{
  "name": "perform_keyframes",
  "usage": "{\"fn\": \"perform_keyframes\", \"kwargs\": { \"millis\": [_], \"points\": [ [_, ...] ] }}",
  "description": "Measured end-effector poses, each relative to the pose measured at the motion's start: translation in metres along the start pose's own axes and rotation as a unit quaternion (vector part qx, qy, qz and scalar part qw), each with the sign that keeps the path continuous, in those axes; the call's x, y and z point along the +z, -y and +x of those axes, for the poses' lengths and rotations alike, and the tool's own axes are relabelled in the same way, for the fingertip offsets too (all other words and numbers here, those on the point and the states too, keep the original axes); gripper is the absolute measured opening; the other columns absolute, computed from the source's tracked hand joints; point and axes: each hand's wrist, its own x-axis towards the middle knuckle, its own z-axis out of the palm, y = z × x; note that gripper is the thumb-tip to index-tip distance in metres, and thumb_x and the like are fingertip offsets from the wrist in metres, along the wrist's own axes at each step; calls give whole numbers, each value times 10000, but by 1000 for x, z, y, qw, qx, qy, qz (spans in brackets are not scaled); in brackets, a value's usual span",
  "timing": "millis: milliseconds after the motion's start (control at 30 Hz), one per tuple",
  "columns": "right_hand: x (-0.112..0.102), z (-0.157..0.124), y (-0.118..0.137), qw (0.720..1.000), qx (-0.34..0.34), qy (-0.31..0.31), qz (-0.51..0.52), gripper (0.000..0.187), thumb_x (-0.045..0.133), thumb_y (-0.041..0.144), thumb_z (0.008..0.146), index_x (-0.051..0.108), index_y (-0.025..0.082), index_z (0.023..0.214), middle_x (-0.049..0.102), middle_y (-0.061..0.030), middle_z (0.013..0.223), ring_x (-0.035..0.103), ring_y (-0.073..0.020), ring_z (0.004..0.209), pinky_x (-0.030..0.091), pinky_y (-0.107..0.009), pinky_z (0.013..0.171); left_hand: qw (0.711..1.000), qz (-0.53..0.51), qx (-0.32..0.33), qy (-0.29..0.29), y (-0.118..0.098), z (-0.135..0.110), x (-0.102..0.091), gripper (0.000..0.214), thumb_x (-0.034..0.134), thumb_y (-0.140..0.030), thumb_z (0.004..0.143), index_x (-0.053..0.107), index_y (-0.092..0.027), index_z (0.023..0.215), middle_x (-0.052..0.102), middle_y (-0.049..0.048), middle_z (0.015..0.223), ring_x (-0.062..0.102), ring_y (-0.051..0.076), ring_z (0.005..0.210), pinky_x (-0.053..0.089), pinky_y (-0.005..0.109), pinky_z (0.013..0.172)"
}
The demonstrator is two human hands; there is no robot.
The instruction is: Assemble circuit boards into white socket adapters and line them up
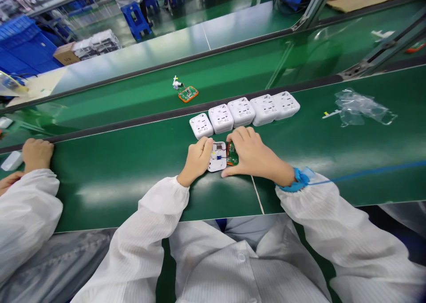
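Note:
My left hand (pixel 199 159) is closed on the left edge of a small white plastic housing (pixel 218 163), its inner side facing up with parts and thin wires in it. Just right of the housing, my right hand (pixel 251 150) curls its fingers and thumb around a green circuit board (pixel 232 155) with an orange edge. Wires seem to run between board and housing. Beyond my hands, several white square boxes (pixel 220 118) with printed tops and slots stand in a slanting row. A blue wrist strap (pixel 296 179) circles my right wrist, its cord running off to the right.
A green conveyor belt (pixel 133 96) behind a dark rail carries another orange-edged circuit board (pixel 188 94). Clear plastic bags (pixel 362 107) lie on the bench at right. At left, a co-worker's hand (pixel 38 154) is near a white piece (pixel 12 161). A metal post (pixel 376 57) rises at upper right.

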Motion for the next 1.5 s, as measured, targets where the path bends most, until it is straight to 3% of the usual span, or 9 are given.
{"fn": "perform_keyframes", "kwargs": {
  "millis": [167,333,500,700,833,967,1200,1300,1500],
  "points": [
    [-5,-10,-12,998,-7,64,-19,647,864,469,736,557,154,1210,567,-144,1131,547,-353,992,470,-432,769,998,-49,-27,0,5,0,0,611,397,-699,997,676,-174,858,671,44,746,566,160,639,398,276,576],
    [-14,-6,-17,995,-61,-18,72,493,757,281,803,593,159,1251,519,-162,1241,577,-336,1097,526,-457,919,998,-49,-33,1,6,2,-1,579,416,-682,995,655,-179,839,645,30,713,548,157,613,377,278,562],
    [-22,-5,-16,987,-144,-62,42,654,746,428,910,470,136,1426,562,-191,1265,539,-377,1151,490,-527,1000,1000,4,-3,8,0,-2,3,496,421,-560,1025,519,-197,701,508,-15,597,448,133,561,303,289,567],
    [-41,16,15,967,-238,60,-67,313,436,227,1054,586,103,1300,634,-183,1069,571,-349,959,486,-499,814,999,38,25,23,-5,-6,7,405,395,-420,1031,390,-212,684,470,-20,616,401,138,573,267,299,590],
    [-62,24,21,956,-265,104,-65,417,324,74,1035,576,139,1362,649,-148,1077,593,-297,952,486,-447,804,998,34,33,28,-3,-6,7,358,396,-387,1025,397,-219,709,496,-11,641,423,153,589,266,301,599],
    [-69,5,2,964,-250,83,25,444,466,197,1041,475,216,1485,617,-150,1300,604,-341,1144,529,-521,933,1000,-16,6,26,-1,-4,7,396,368,-448,1042,494,-210,752,562,8,688,499,164,645,316,300,627],
    [-33,-29,-1,944,-73,-213,239,846,892,343,793,436,332,1505,548,-110,1423,562,-380,1296,530,-609,1060,958,-249,-11,144,8,0,-2,461,564,-608,940,603,-161,1044,655,38,919,594,169,798,453,274,724],
    [-28,-23,7,936,-81,-217,264,840,903,318,776,453,345,1485,545,-98,1431,544,-382,1323,507,-628,1090,950,-268,8,159,12,2,-6,529,810,-467,763,560,-165,1119,663,41,971,617,174,820,478,262,718],
    [-41,-10,6,951,-104,-171,235,827,900,327,785,458,353,1484,537,-90,1452,526,-388,1347,501,-632,1104,939,-301,49,159,17,4,-6,481,820,-297,729,583,-159,1124,679,61,1021,649,194,878,506,284,776]
  ]
}}
